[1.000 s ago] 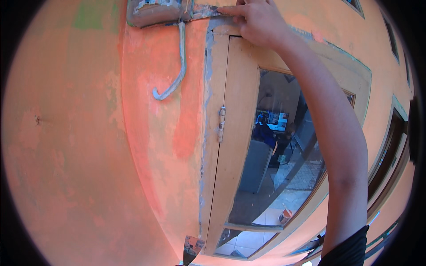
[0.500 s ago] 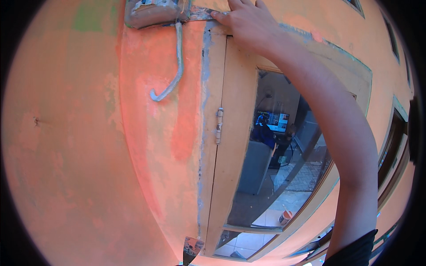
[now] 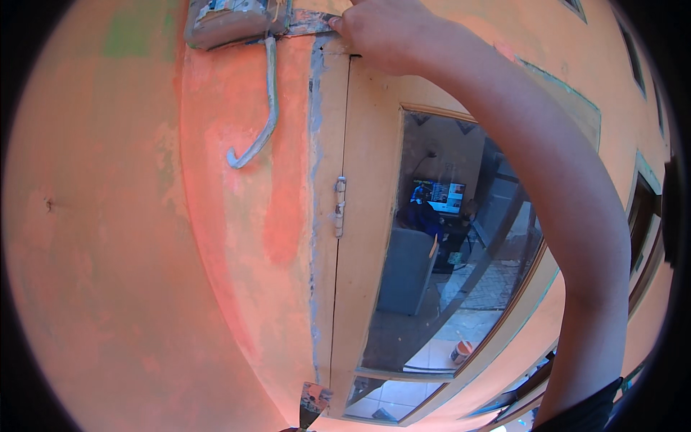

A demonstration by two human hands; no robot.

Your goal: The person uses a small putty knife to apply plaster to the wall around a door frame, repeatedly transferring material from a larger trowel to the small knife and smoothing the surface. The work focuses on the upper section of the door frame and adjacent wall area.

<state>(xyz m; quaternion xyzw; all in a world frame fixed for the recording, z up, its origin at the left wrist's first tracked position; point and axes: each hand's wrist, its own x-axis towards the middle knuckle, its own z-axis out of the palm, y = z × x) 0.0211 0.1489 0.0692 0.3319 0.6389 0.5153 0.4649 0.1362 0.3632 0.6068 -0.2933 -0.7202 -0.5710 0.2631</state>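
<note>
At the top, my right hand (image 3: 385, 32) is closed on a putty knife (image 3: 309, 22) with a wide, smeared blade. Its blade lies against the orange wall between a grey box (image 3: 234, 25) and the top corner of the door frame; the handle is hidden by the hand. A second putty knife (image 3: 314, 402), blade up and stained with orange and grey, stands at the lower edge. Only a dark sliver of my left hand (image 3: 290, 430) shows at its base. A bent grey pipe (image 3: 271, 93) hangs down the wall beneath the box.
Right of the wall strip is a beige door (image 3: 368, 194) with a hinge (image 3: 340, 207) and a glass pane (image 3: 425, 317). Through or in the glass appear a lit screen (image 3: 439, 196), a chair and a paint can (image 3: 461, 351). Grey filler (image 3: 314, 144) runs along the frame's edge.
The view has shifted, so wall, box and door sit a little further left. My right hand and its putty knife have also moved slightly left in the picture; the blade stays beside the box.
</note>
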